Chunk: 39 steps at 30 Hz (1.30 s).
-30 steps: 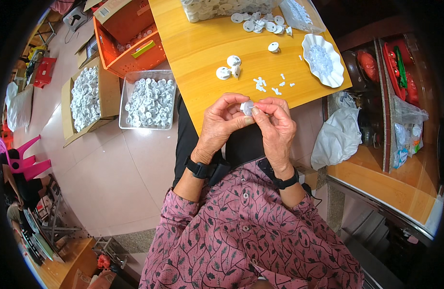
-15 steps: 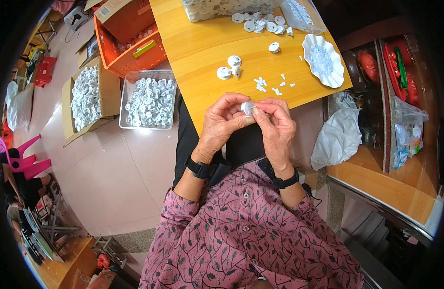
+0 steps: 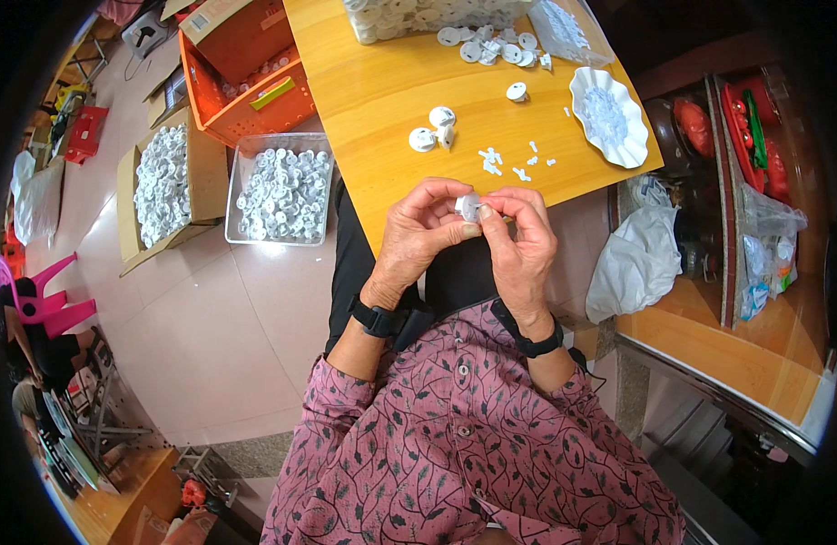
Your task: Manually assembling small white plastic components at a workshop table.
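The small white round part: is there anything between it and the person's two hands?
Nothing visible. The left hand and the right hand both pinch the small white round part directly with bare fingertips, just above the near edge of the wooden table.

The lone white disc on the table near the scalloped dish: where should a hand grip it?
Pinch the lone white disc across its round rim, coming straight down from above. It lies flat on the wooden table, apart from the scalloped dish, so probably both sides are free.
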### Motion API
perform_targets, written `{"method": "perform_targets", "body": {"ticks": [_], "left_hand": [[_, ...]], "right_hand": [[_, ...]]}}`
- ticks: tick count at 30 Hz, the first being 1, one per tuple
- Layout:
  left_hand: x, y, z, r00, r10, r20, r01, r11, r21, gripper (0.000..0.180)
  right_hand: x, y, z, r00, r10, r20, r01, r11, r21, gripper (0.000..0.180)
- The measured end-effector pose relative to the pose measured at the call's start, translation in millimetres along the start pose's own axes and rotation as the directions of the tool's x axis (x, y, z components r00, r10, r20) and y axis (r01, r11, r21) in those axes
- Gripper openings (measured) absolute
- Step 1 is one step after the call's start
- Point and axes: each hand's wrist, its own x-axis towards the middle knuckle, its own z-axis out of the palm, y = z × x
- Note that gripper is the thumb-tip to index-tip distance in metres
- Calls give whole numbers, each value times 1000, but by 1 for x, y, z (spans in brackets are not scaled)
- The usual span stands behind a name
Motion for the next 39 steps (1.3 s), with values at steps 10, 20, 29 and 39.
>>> {"method": "perform_targets", "body": {"ticks": [10,20,29,39], "left_hand": [[0,-2,-3,1000,-3,6,3,1000,23,43],[0,-1,-2,1000,-19,0,19,1000,-10,39],[0,-4,-4,1000,17,3,-17,998,58,41],[0,-2,-3,999,53,15,-54,993,110,37]], "right_hand": [[2,-4,1,1000,8,6,-8,1000,3,7],[3,-4,0,1000,-7,16,7,1000,-1,8],[3,-3,-2,999,-49,11,49,998,-45,9],[3,-8,-5,994,-91,56,97,989,-114,11]]}}
